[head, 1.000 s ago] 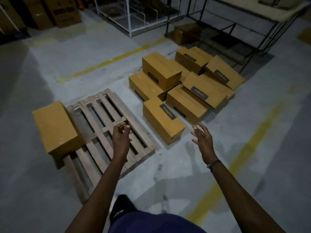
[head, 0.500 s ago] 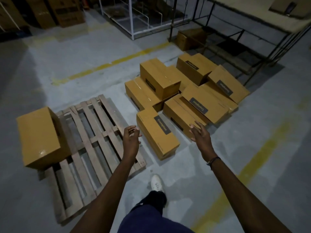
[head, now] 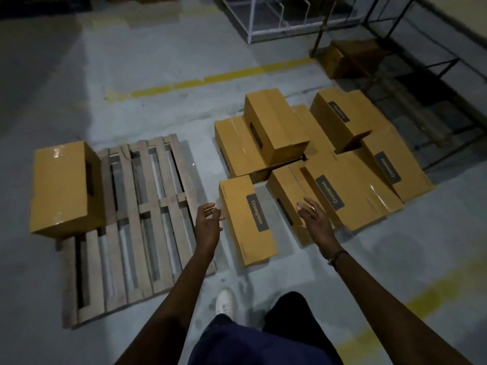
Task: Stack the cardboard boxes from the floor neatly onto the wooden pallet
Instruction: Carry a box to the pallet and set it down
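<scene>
Both hands reach out empty, left hand (head: 208, 224) loosely curled, right hand (head: 313, 219) spread, flanking the nearest box (head: 246, 219) on the floor beside the pallet (head: 137, 233), probably to lift it by its sides.

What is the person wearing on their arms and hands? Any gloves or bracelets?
No gloves: the left hand and right hand are both bare, and the forearms show no sleeves. The right wrist has a thin dark band around it. There may be a ring on a right finger, but the picture is too blurry to be sure. The left wrist wears nothing visible.
</scene>
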Available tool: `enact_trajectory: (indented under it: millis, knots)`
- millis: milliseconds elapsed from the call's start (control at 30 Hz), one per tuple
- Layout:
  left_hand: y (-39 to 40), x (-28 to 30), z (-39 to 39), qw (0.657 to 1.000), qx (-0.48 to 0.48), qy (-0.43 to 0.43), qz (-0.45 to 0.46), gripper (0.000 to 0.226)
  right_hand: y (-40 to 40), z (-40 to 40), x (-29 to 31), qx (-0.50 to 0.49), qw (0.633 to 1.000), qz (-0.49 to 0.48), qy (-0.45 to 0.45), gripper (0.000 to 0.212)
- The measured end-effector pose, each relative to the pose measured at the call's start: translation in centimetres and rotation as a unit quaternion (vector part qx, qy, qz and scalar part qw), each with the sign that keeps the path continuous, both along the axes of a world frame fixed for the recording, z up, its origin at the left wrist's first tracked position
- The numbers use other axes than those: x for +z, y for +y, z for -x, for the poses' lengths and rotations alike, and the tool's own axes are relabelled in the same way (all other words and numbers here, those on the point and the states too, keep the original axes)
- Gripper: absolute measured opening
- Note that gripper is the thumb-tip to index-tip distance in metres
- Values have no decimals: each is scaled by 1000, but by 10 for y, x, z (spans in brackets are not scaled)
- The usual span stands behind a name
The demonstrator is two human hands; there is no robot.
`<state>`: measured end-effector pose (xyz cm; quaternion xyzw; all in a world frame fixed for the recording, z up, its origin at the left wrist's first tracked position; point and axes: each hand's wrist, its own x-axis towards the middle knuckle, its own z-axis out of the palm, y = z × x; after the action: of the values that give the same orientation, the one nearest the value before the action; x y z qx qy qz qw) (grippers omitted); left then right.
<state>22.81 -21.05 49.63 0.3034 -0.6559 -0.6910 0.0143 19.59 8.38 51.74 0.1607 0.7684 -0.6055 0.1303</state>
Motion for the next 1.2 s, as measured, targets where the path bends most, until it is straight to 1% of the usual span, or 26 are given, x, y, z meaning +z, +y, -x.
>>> enact_trajectory:
  millis: [100, 267, 367, 467, 600, 700, 867, 967, 1067, 1200]
  knots:
    - [13, -9, 11, 999, 39, -8, 7, 25, 2, 37, -14, 87, 996, -10, -1, 57]
    - [37, -16, 23, 993, 116, -16, 21, 23, 3, 94, -31, 192, 981, -5, -19, 58]
    - [50, -29, 30, 989, 143, -29, 26, 20, 6, 117, -43, 252, 967, -28, -24, 61]
    - [56, -43, 31, 983, 177, -45, 11, 17, 3, 131, -63, 278, 958, -53, -45, 63]
    - [52, -76, 36, 977, 204, -67, 8, 21, -14, 145, -111, 311, 944, -87, -69, 64]
    - [41, -129, 42, 976, 205, -79, 15, 17, -35, 154, -172, 316, 942, -89, -73, 65]
    - [16, -260, 47, 978, 189, -90, 2, 11, -71, 155, -316, 299, 947, -104, -59, 71]
    - [5, -341, 50, 980, 175, -94, -2, 16, -92, 155, -402, 297, 945, -127, -54, 73]
    - [-5, -420, 55, 985, 149, -92, 2, 25, -110, 155, -481, 293, 944, -147, -46, 81]
    - [-14, -506, 57, 988, 120, -97, 3, 28, -126, 154, -565, 295, 934, -202, -27, 89]
